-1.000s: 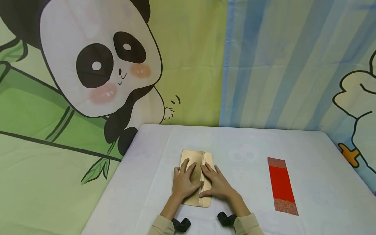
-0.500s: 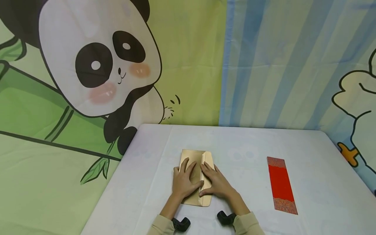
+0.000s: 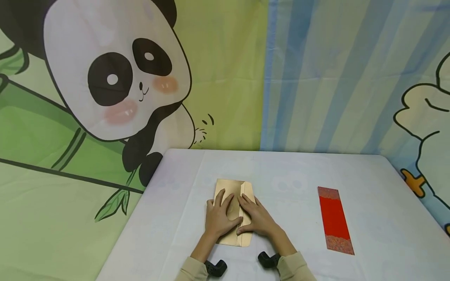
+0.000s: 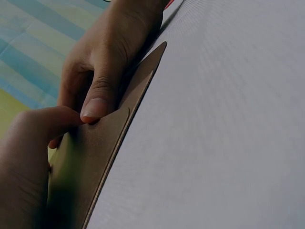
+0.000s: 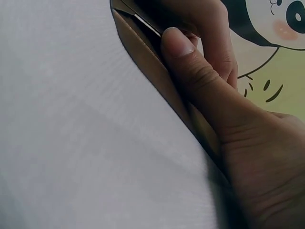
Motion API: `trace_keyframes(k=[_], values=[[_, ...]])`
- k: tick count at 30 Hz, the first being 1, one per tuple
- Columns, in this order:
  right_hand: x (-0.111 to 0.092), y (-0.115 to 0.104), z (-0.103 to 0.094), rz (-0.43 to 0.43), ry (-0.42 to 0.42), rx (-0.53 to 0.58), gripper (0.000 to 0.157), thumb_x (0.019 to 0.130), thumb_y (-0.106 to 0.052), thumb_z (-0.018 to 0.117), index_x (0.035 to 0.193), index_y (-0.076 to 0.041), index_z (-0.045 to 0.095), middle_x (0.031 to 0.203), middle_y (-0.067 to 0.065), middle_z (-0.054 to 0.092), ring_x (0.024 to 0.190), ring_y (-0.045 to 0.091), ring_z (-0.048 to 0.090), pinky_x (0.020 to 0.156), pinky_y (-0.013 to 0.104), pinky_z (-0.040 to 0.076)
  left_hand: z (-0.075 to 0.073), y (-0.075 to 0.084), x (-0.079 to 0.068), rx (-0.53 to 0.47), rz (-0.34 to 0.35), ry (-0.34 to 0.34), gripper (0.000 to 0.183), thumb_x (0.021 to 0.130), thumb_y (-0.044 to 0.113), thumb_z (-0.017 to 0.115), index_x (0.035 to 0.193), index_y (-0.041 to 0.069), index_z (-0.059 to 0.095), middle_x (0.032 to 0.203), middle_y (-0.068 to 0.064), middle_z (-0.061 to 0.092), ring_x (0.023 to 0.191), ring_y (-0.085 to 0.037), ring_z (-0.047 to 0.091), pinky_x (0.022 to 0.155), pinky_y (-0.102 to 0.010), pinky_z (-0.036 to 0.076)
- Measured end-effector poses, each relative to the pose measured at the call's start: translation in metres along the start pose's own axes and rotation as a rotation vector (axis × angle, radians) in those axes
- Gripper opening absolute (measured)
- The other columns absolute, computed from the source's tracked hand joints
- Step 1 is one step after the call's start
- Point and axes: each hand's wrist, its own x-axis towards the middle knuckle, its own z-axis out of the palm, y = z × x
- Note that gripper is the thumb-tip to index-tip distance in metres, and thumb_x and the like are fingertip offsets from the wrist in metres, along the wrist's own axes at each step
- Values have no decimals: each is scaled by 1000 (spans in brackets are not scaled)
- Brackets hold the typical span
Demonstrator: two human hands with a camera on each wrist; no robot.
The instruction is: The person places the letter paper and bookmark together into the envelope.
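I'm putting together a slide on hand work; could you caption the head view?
Left hand and right hand rest on folded tan paper, a red strip lying apart on the white table.

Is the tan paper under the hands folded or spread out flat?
The tan paper is at least partly folded: the head view shows a narrow flap along one long side, with the right hand on it.

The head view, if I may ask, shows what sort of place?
Probably an indoor recording setup: a white table, a panda-printed backdrop behind it, and black wrist cameras.
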Motion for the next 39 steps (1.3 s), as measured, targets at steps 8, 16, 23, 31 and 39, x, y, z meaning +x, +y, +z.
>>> trace_keyframes(k=[8, 16, 23, 31, 39], values=[[-1, 0, 0, -9, 11, 3, 113, 61, -67, 67, 143, 0, 29, 146, 13, 31, 136, 26, 21, 107, 50, 11, 1, 0, 0, -7, -26, -18, 83, 62, 63, 63, 134, 23, 50, 144, -8, 33, 95, -31, 41, 90, -44, 29], [-16, 0, -14, 72, 112, 125, 87, 70, -49, 72, 138, -5, 42, 141, 12, 41, 132, 32, 30, 105, 51, 20, 5, 2, -1, -37, -31, 15, 81, 60, 60, 66, 130, 20, 54, 142, -8, 36, 94, -32, 42, 87, -45, 31], [-74, 41, -70, 139, 572, -44, 46, 69, -1, 76, 113, 2, 63, 117, 21, 59, 113, 41, 49, 91, 57, 33, 4, 1, -1, -55, -19, 64, 80, 59, 59, 67, 127, 19, 56, 140, -9, 39, 91, -31, 43, 85, -44, 31], [-166, 85, -107, 573, 457, -172, 55, 82, -22, 68, 129, 0, 51, 135, 33, 37, 129, 48, 22, 95, 70, 9, 3, -4, -3, -73, -49, 28, 78, 60, 58, 67, 128, 21, 56, 143, -7, 37, 90, -31, 42, 87, -44, 32], [-189, 100, -99, 706, 305, -204, 66, 83, -49, 60, 133, -6, 49, 139, 35, 27, 131, 50, 13, 97, 68, -1, 7, -4, -2, -92, -55, 8, 80, 60, 58, 67, 129, 21, 55, 144, -7, 35, 92, -32, 41, 87, -43, 30]])
